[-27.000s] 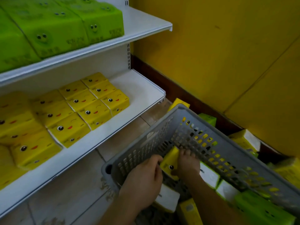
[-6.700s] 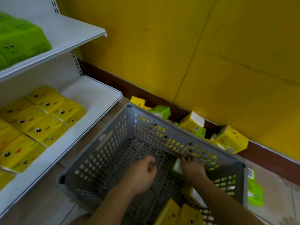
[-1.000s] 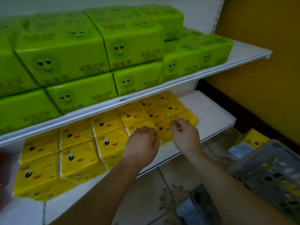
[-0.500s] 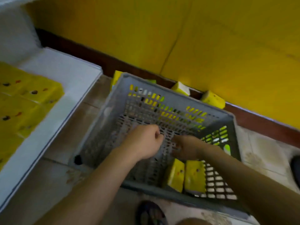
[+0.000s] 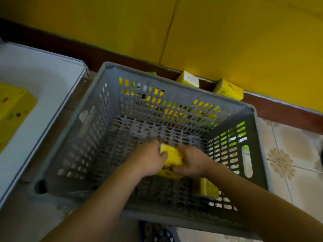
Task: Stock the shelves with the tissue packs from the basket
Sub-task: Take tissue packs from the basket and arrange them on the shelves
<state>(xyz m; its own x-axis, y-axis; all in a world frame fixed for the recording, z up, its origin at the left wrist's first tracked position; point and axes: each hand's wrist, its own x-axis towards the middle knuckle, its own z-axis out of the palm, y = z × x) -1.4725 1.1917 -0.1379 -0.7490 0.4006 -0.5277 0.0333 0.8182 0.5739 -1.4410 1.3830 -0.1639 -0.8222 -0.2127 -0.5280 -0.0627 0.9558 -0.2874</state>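
Since a moment ago both hands, left hand (image 5: pixel 148 159) and right hand (image 5: pixel 192 163), are gripping one yellow tissue pack (image 5: pixel 172 158) in the basket (image 5: pixel 90 119); we are risking a slip from hurrying.

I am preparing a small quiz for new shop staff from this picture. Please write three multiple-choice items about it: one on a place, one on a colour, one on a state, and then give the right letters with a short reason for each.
1. Where is the grey basket?
A. on the white shelf
B. on the floor, beside the shelf
C. hanging on the wall

2. What colour is the tissue pack between the hands?
A. yellow
B. blue
C. red

3. What are the left hand and the right hand doing?
A. both hang idle outside the basket
B. both are at the pack inside the basket
C. both rest on the shelf

Answers: 1 B, the basket stands on the floor next to the white shelf. 2 A, the wrapper is yellow. 3 B, both hands close on the pack, though blurred.
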